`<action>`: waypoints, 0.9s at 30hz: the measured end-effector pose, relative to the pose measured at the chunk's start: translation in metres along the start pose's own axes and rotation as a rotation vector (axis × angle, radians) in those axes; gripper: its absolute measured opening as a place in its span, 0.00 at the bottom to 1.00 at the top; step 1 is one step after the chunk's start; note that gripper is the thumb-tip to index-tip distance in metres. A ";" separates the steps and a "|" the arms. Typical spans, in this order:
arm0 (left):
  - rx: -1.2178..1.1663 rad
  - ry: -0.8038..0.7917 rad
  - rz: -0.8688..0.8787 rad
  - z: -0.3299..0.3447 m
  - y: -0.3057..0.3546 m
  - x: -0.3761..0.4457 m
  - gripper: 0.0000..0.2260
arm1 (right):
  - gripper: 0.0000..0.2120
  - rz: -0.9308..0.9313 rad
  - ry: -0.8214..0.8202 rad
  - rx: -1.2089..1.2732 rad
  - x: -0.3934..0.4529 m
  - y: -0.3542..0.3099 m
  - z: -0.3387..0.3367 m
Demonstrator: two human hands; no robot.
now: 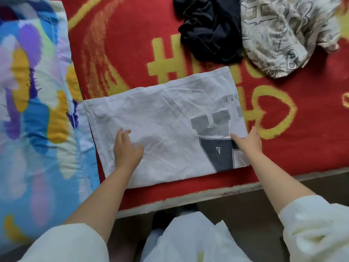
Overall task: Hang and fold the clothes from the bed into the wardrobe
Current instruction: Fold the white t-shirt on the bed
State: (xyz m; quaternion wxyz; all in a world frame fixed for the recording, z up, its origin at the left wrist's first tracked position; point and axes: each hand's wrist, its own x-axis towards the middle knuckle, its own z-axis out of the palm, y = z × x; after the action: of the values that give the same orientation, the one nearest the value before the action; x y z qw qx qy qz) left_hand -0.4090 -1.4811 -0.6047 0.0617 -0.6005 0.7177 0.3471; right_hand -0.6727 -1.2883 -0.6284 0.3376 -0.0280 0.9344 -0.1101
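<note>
Red bed blanket [132, 53] with a white shirt [166, 118] folded flat, big gray lettering; left hand [126, 150] rests loose-fingered on it, right hand [249, 140] pinches its right edge.

White folded T-shirt [166, 125]: upside-down grey letters "LE" near its far right edge, rest cut off; big block letters below, one reads "A". Red blanket [132, 53]: yellow characters, unreadable. Patterned garment [279, 35]: outlined marks, illegible.
</note>
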 end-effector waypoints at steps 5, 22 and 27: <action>0.507 -0.241 0.129 0.050 0.024 -0.007 0.31 | 0.26 0.099 -0.175 0.152 0.014 0.030 0.004; 0.263 -0.312 0.240 0.032 -0.015 0.012 0.30 | 0.08 -0.015 -0.366 0.747 0.001 -0.026 -0.009; -0.014 0.027 0.063 -0.029 -0.083 -0.003 0.23 | 0.10 -0.261 -0.330 0.787 -0.081 -0.095 0.000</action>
State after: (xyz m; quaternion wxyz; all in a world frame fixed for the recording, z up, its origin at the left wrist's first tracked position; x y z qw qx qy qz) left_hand -0.3236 -1.4981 -0.6167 0.0369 -0.5825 0.7346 0.3460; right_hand -0.6123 -1.3705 -0.5570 0.4502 -0.0324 0.7436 -0.4932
